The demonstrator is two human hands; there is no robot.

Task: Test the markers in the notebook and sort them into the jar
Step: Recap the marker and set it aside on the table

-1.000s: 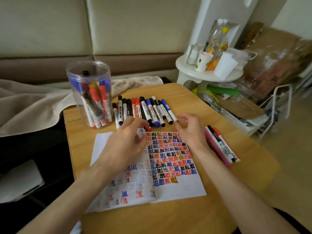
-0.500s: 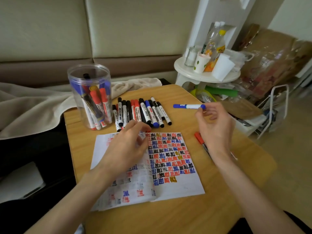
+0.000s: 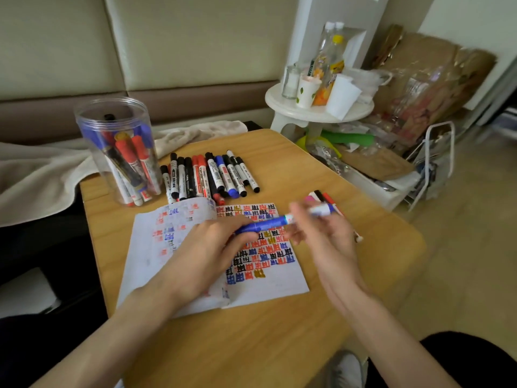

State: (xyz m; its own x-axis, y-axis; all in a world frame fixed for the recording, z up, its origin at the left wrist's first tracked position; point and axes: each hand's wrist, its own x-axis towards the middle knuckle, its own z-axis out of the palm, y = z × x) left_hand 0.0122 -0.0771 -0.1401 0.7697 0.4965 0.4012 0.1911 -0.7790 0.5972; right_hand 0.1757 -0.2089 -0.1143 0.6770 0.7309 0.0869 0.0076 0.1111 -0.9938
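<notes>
Over the notebook (image 3: 279,287), the left hand (image 3: 207,247) pinches the marker (image 3: 265,226) by its cap, the right hand (image 3: 321,242) its barrel, apparently uncapping; a straight pull should follow.

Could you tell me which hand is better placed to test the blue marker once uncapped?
Probably the right hand: it holds the barrel of the blue marker above the notebook; the left hand grips its cap.

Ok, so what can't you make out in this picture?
Head view only:
- blue marker: its end at the right hand is motion-blurred; cap on or off, unclear.
- loose markers behind the right hand: mostly hidden by it.
- notebook: middle covered by the left hand.
- jar: markers inside overlap; count unclear.
</notes>
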